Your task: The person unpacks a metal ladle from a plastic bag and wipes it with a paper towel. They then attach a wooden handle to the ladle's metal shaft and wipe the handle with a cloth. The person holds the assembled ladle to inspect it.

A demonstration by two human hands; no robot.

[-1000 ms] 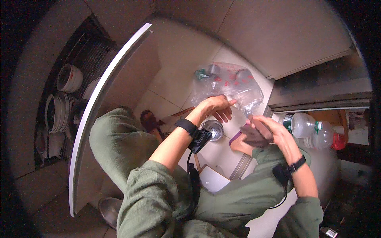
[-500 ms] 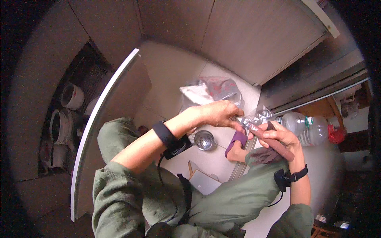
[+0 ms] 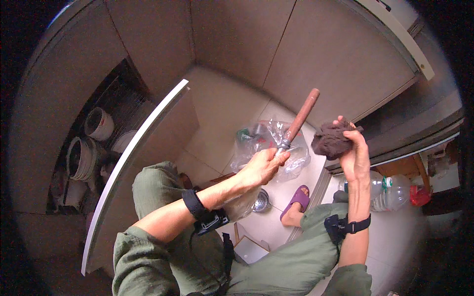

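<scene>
My left hand [image 3: 264, 167] is closed round the plastic-wrapped lower end of a reddish-brown rod [image 3: 303, 113], which looks like a wooden handle. The rod slants up and to the right, its bare end in the air. Clear plastic [image 3: 242, 203] hangs below the fist, and what it covers is hard to see. To the right, my raised right hand [image 3: 353, 148] grips a bunched dark brown cloth [image 3: 332, 140], apart from the rod. A crumpled clear plastic bag [image 3: 247, 160] lies on the floor behind my left hand.
A white-edged cabinet door [image 3: 133, 170] stands open at my left, beside a cupboard with stacked bowls [image 3: 81, 158]. Near my foot in a purple slipper [image 3: 296, 203] is a perforated metal strainer [image 3: 260, 201]. Clear plastic bottles [image 3: 395, 192] stand at the right.
The cloth has come off the rod and moved up with my right hand, which has let go of the rod. My left hand now holds the rod alone, tilted upward.
</scene>
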